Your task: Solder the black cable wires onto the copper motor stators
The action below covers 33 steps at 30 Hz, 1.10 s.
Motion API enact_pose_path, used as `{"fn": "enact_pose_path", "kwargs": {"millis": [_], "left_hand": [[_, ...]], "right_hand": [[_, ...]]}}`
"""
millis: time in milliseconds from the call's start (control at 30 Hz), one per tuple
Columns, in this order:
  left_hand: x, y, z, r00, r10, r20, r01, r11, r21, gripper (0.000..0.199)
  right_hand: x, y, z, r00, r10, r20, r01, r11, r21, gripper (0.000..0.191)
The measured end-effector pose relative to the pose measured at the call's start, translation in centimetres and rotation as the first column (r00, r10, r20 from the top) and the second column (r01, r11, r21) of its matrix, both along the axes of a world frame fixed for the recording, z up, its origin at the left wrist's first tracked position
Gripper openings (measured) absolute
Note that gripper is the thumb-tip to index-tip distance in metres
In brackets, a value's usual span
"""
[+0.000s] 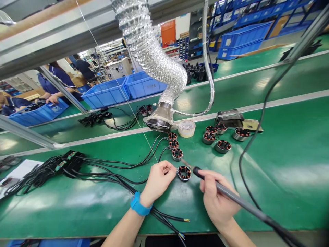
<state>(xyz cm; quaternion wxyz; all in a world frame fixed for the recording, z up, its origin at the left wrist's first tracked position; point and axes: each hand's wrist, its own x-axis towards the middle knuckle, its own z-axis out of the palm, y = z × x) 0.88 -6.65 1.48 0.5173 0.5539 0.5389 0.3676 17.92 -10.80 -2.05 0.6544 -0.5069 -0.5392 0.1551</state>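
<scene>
My right hand (219,199) is wrapped round a grey soldering iron (231,195), its tip pointing left above a round motor stator (184,173) with copper windings. At the left edge of that stator, my left hand (159,180) is closed in a pinch; a thin white wire (144,133) runs down from above to its fingers. What the fingertips hold is too small to make out. A blue wrist strap (140,204) is on the left wrist. Three stators with black cables (177,154) form a column just beyond.
Several loose stators (223,146) lie at the right near a metal bracket (230,118). A fume hood (160,116) hangs beside a round tin (186,128). Black cable bundles (73,161) lie left. Blue bins (105,92) and other people stand beyond.
</scene>
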Motion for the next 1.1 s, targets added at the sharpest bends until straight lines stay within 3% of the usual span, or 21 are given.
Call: {"fn": "enact_pose_path", "kwargs": {"millis": [233,800,1100], "left_hand": [[0.17,0.07,0.3,0.999,0.023,-0.027,-0.023,1.0,0.011,0.012],[0.06,0.08,0.19,0.999,0.022,-0.029,-0.022,1.0,0.01,0.018],[0.03,0.13,0.3,1.0,0.021,-0.02,-0.021,1.0,0.003,0.015]], "right_hand": [[0.28,-0.57,-1.2,0.997,-0.078,-0.023,0.079,0.996,0.05,0.029],[0.04,-0.36,-0.6,1.0,-0.01,-0.002,0.01,0.999,0.05,0.022],[0.03,-0.39,-0.53,0.996,-0.069,-0.064,0.072,0.996,0.057,0.021]]}}
